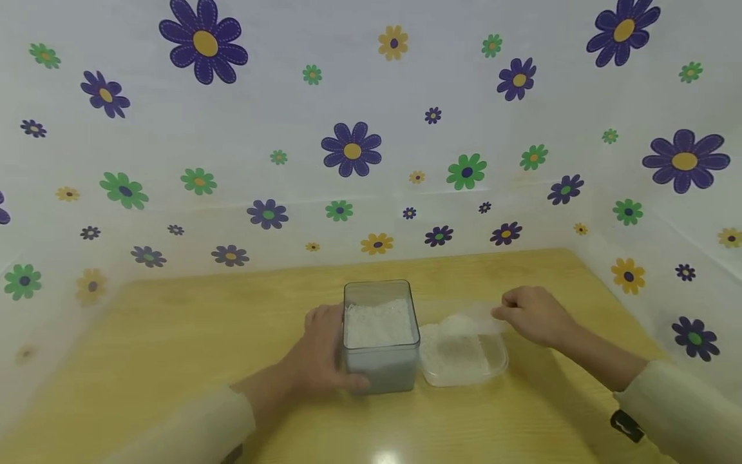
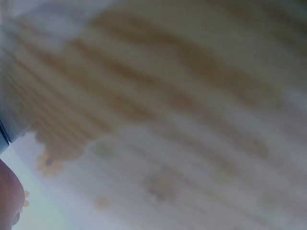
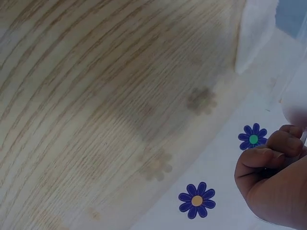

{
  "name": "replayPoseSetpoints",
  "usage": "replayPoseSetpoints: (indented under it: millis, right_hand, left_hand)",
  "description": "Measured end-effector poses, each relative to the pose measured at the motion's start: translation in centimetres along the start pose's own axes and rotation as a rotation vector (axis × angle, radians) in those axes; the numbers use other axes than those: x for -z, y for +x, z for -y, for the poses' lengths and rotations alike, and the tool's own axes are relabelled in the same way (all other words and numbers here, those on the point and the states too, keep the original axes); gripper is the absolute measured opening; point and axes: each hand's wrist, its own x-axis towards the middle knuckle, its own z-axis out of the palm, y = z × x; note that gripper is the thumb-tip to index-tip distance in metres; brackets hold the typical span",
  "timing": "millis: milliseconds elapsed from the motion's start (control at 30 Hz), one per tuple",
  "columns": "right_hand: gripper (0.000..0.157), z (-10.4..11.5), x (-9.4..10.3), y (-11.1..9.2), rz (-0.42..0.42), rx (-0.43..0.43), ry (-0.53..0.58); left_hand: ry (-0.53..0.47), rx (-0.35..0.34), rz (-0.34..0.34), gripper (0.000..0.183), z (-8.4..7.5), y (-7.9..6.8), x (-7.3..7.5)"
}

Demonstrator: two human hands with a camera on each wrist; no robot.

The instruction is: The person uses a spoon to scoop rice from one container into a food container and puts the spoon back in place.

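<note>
A translucent grey square container (image 1: 382, 370) stands on the table, with white flour-like powder (image 1: 379, 325) inside. My left hand (image 1: 321, 351) grips it from the left, thumb along its front. Close against its right side sits a shallow clear plastic tub (image 1: 495, 361), also holding white powder (image 1: 446, 361). Above that tub, my right hand (image 1: 536, 316) pinches the end of a clear scoop (image 1: 484, 316) that carries a small mound of powder (image 1: 458, 324). In the right wrist view the curled fingers (image 3: 283, 143) show at the right edge. The left wrist view catches only a bit of hand (image 2: 9, 196).
The wooden table (image 1: 203, 335) has a pale grain and carries both containers. A white sheet with printed flowers (image 1: 278, 116) hangs behind it and along both sides. A dark band (image 1: 627, 425) shows at the right sleeve.
</note>
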Motion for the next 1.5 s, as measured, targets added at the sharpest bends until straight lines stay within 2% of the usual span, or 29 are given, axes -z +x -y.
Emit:
replayPoseSetpoints:
  millis: [167,300,400,500,667,900,1000,1200,1333,1500]
  right_hand:
    - [0.038,0.1,0.5,1.1,-0.066,0.022,-0.037]
    - [0.038,-0.2,0.1,0.3,-0.015,-0.006,-0.018]
    - [0.036,-0.6,0.0,-0.4,0.006,-0.025,0.006]
    - [0.036,-0.9,0.4,-0.6,-0.016,-0.028,-0.003]
    - [0.037,-0.8,1.0,-0.5,-0.036,-0.011,-0.055]
    - [0.037,-0.7,1.1,-0.8,-0.005,0.018,-0.135]
    - [0.037,-0.8,1.1,-0.7,-0.023,0.029,-0.146]
    - [0.037,-0.7,0.8,-0.4,-0.007,0.058,-0.158]
    - [0.037,-0.8,0.9,-0.4,-0.010,0.073,-0.196]
    - [0.036,-0.5,1.6,-0.3,-0.009,0.091,-0.209]
  left_hand:
    - [0.039,-0.026,-0.026,0.109,0.6,0.8,0.4]
    - [0.030,-0.050,-0.031,0.107,0.7,-0.1,-0.1]
    - [0.007,-0.040,-0.022,0.108,0.5,-0.5,-0.5]
    - [0.025,-0.029,-0.011,0.110,0.4,-0.1,-0.4]
    - [0.080,-0.038,-0.006,0.111,0.6,0.2,0.1]
    - [0.066,-0.032,-0.006,0.109,0.8,-0.3,-0.2]
    - [0.071,-0.031,-0.013,0.111,1.1,-0.1,-0.3]
    - [0.050,-0.013,-0.020,0.111,1.2,-0.4,-0.7]
    - [0.039,-0.009,-0.018,0.111,1.0,-0.7,-0.9]
    - [0.044,-0.009,-0.028,0.111,0.4,-0.4,-0.3]
